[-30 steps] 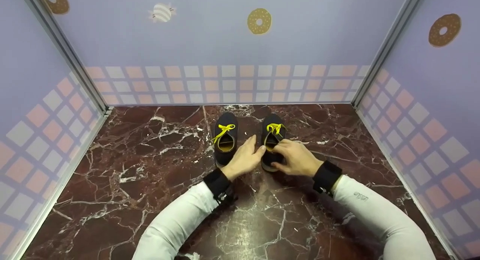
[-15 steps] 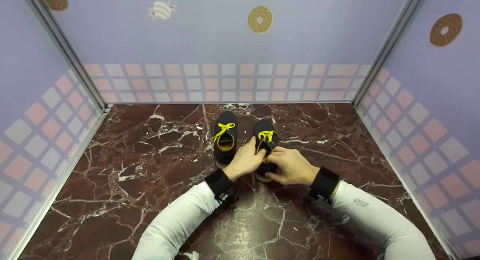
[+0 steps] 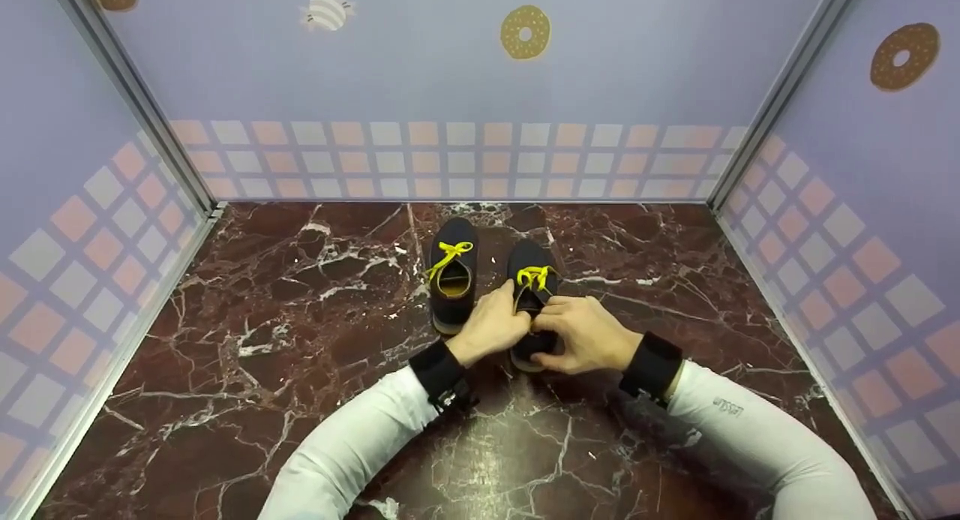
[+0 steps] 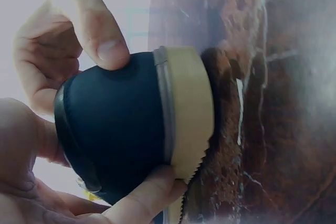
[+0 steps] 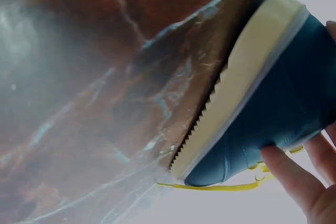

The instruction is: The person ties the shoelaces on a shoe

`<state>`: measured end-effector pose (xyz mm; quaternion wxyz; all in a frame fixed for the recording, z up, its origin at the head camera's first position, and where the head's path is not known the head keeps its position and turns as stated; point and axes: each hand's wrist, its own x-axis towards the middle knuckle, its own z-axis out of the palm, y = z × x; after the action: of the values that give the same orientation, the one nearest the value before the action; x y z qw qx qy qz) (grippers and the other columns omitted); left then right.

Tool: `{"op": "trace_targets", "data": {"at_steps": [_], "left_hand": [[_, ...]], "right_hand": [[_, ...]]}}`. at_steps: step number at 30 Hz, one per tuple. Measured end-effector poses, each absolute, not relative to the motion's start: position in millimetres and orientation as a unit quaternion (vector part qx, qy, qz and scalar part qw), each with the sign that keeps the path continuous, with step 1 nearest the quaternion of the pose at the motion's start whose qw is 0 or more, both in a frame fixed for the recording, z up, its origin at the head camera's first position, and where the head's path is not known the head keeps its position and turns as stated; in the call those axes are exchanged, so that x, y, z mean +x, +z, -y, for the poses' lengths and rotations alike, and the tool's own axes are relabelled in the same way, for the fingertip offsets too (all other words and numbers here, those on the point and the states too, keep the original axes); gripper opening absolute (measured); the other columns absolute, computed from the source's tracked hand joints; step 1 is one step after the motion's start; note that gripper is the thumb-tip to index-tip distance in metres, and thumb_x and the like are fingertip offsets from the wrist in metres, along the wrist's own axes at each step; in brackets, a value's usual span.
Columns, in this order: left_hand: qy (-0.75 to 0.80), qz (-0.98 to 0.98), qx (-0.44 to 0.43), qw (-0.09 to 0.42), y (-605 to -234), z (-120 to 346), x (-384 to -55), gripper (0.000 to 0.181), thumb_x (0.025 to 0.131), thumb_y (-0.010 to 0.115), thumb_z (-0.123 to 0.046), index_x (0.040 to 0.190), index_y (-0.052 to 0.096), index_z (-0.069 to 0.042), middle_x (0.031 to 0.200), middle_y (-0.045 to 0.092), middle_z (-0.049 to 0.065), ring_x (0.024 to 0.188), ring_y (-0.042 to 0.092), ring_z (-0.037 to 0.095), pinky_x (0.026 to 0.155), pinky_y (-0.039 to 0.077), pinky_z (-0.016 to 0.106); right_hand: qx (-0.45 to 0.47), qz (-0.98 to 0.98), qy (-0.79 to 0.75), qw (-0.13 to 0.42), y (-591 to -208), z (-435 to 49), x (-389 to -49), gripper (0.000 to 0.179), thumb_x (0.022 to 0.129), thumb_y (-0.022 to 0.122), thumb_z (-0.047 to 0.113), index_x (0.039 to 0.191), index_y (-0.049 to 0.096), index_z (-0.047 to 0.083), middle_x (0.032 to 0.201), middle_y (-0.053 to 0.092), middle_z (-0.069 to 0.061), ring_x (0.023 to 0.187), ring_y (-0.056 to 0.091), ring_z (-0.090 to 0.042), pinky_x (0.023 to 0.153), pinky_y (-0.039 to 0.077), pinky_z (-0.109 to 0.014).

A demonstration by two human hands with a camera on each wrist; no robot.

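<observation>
Two dark canvas shoes with yellow laces tied in bows stand side by side on the floor, toes pointing away. My left hand [image 3: 489,326] grips the left side of the right-hand shoe [image 3: 531,254], one finger [image 4: 144,200] lying along its upper just above the pale sole. At the heel, my right hand [image 3: 589,334] holds the same shoe, thumb [image 4: 107,45] pressed on the back and other fingers at the opening. The right wrist view shows a finger [image 5: 294,177] on the shoe's side near the laces [image 5: 226,186]. The left-hand shoe [image 3: 452,232] stands untouched beside my left hand.
The floor [image 3: 300,355] is dark red marble with white veins. A lilac back wall [image 3: 420,70] with pink and white squares rises just beyond the toes. Side walls [image 3: 847,227] close in the space to the left and right.
The right-hand shoe has come closer to me and slightly left, nearer the other shoe. My left hand, earlier straight-fingered beside it, now grips it; my right hand stays at its heel.
</observation>
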<state>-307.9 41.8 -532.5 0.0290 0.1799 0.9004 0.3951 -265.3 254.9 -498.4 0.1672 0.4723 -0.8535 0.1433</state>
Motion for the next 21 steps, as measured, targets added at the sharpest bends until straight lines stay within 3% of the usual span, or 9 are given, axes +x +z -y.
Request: {"op": "trace_targets", "data": {"at_steps": [4,6,8,11,14,18,21], "left_hand": [[0.401,-0.899,0.170,0.042,-526,-39,-311,0.070,0.095,0.064,-0.029,0.157,0.057,0.004,0.148,0.071,0.030,0.137,0.071,0.045,0.116,0.058,0.056],[0.404,-0.899,0.164,0.034,-517,-37,-311,0.070,0.096,0.064,-0.031,0.157,0.058,0.003,0.152,0.070,0.028,0.140,0.070,0.044,0.120,0.056,0.055],[0.406,-0.899,0.164,0.020,-504,-35,-312,0.061,0.098,0.063,-0.032,0.149,0.067,0.001,0.144,0.075,0.025,0.133,0.074,0.042,0.115,0.059,0.055],[0.388,-0.908,0.158,-0.017,-492,-36,-319,0.042,0.101,0.062,-0.034,0.128,0.081,-0.008,0.124,0.085,0.014,0.115,0.080,0.036,0.101,0.064,0.053],[0.366,-0.917,0.152,-0.039,-479,-38,-321,0.033,0.106,0.062,-0.036,0.109,0.087,-0.014,0.108,0.087,0.008,0.101,0.082,0.033,0.089,0.064,0.053],[0.338,-0.929,0.147,-0.039,-470,-43,-319,0.032,0.108,0.065,-0.036,0.101,0.087,-0.014,0.103,0.087,0.009,0.098,0.082,0.036,0.085,0.065,0.055],[0.321,-0.936,0.140,-0.036,-470,-46,-320,0.029,0.106,0.068,-0.035,0.098,0.088,-0.016,0.100,0.087,0.007,0.095,0.082,0.034,0.083,0.065,0.053]], "right_hand": [[0.398,0.858,0.297,0.128,-488,-254,-265,0.016,0.092,0.087,0.023,0.099,0.080,0.011,0.093,0.083,-0.004,0.083,0.077,-0.018,0.078,0.066,-0.035],[0.316,0.857,0.391,0.113,-481,-256,-270,0.010,0.096,0.084,0.014,0.101,0.081,0.006,0.096,0.085,-0.009,0.082,0.077,-0.015,0.078,0.067,-0.032],[0.215,0.853,0.465,0.096,-475,-260,-278,0.010,0.099,0.080,0.009,0.103,0.081,0.000,0.098,0.084,-0.017,0.079,0.077,-0.013,0.073,0.068,-0.031],[0.082,0.843,0.528,0.056,-474,-267,-295,0.025,0.105,0.074,0.016,0.109,0.080,-0.007,0.097,0.084,-0.023,0.071,0.078,-0.013,0.063,0.068,-0.036],[-0.006,0.828,0.560,-0.009,-479,-270,-312,0.039,0.107,0.072,0.028,0.115,0.078,-0.010,0.090,0.084,-0.018,0.067,0.079,-0.015,0.060,0.068,-0.038],[-0.049,0.813,0.575,-0.080,-486,-264,-326,0.044,0.106,0.075,0.041,0.107,0.078,-0.003,0.075,0.079,-0.003,0.060,0.074,-0.011,0.056,0.064,-0.029],[-0.050,0.819,0.564,-0.096,-487,-257,-330,0.042,0.102,0.081,0.045,0.094,0.077,0.004,0.068,0.073,0.001,0.053,0.067,-0.008,0.052,0.060,-0.027]]}}
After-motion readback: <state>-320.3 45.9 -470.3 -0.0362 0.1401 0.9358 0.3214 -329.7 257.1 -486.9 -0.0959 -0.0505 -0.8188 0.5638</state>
